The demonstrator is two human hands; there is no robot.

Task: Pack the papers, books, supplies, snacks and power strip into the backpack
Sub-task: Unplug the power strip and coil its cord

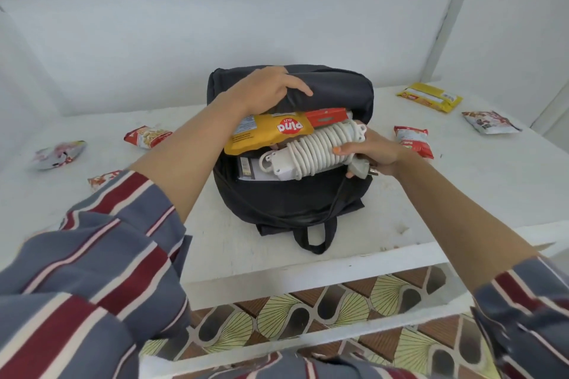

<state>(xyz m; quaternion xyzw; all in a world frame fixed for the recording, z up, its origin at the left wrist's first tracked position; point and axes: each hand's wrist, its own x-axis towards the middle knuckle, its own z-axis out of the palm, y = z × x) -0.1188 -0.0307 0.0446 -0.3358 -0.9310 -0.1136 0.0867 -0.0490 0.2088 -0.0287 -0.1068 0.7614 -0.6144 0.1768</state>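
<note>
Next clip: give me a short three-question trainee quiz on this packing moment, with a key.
1. Multiple choice: what does the right hand grip? A) a book B) the power strip C) a pencil case
2. True or false: every snack packet is already inside the backpack.
3. Fill in: the pouch beside the power strip is coloured ___.
Key: 1 B. 2 False: snack packets lie out on the table. 3 yellow.
</note>
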